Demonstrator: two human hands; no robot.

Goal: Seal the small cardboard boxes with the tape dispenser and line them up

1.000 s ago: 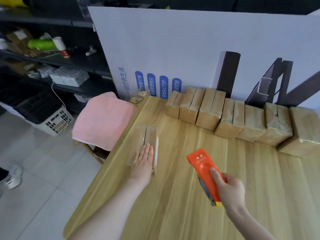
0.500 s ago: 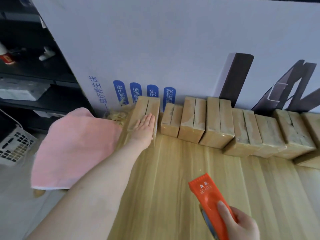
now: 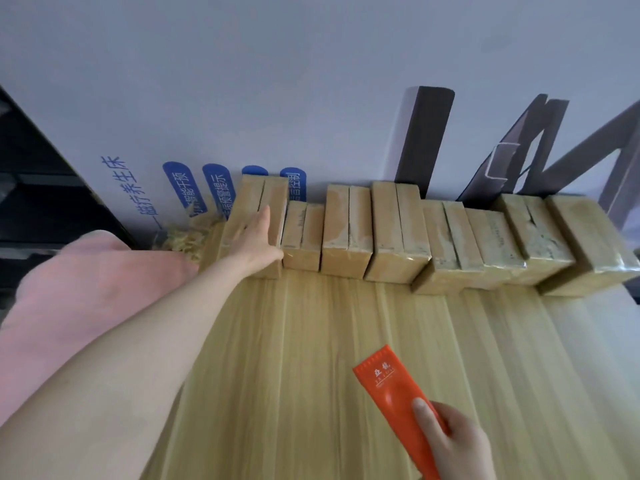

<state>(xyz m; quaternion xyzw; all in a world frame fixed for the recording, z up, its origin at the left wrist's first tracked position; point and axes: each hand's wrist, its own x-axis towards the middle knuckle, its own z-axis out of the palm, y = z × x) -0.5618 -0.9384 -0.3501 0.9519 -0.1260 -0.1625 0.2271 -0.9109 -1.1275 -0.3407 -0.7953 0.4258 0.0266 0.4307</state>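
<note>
Several taped cardboard boxes (image 3: 398,230) stand in a row along the back of the wooden table (image 3: 294,358), against a white printed board. At the row's left end lies one more small cardboard box (image 3: 273,199), touching its neighbour. My left hand (image 3: 256,237) lies flat on top of this box, fingers together and stretched out. My right hand (image 3: 453,441), near the front right, grips an orange tape dispenser (image 3: 391,393) above the table top.
The white printed board (image 3: 311,98) blocks the far side behind the boxes. A pink cloth (image 3: 79,289) hangs beside the table's left edge. Straw-like packing scraps (image 3: 187,237) lie at the table's back left corner. Dark shelving (image 3: 34,188) stands at the left.
My left hand has slid the small box from the table's left side to the back, up against the left end of the row. The dispenser hand stayed near the front.
</note>
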